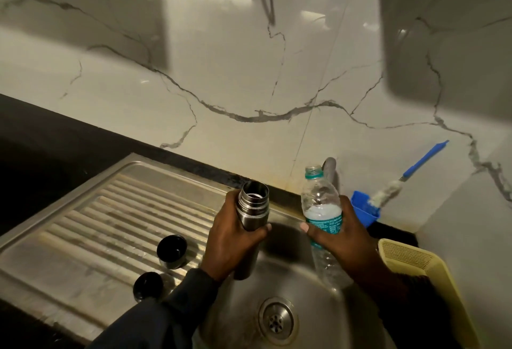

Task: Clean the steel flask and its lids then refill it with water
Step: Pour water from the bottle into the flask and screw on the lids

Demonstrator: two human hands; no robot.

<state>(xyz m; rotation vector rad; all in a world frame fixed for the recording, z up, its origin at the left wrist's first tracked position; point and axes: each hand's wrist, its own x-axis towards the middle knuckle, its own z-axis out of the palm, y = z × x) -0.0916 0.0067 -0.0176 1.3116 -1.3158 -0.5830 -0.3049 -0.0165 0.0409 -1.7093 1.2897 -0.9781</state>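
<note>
One steel flask (253, 210), uncapped and upright, is gripped around its body by the left hand (235, 240) over the sink (304, 307), and one open plastic water bottle (321, 210) is clasped by the right hand (340, 235) just beside it. Two black lids (171, 251) (148, 286) are seen on the ribbed drainboard (97, 224), well apart from the flask.

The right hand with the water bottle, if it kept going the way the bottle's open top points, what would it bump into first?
Probably the tap. The right hand tilts the plastic bottle up and away, and its open mouth sits right beside the tap. How far apart they are in depth is unclear; past it comes the marble wall.
</note>
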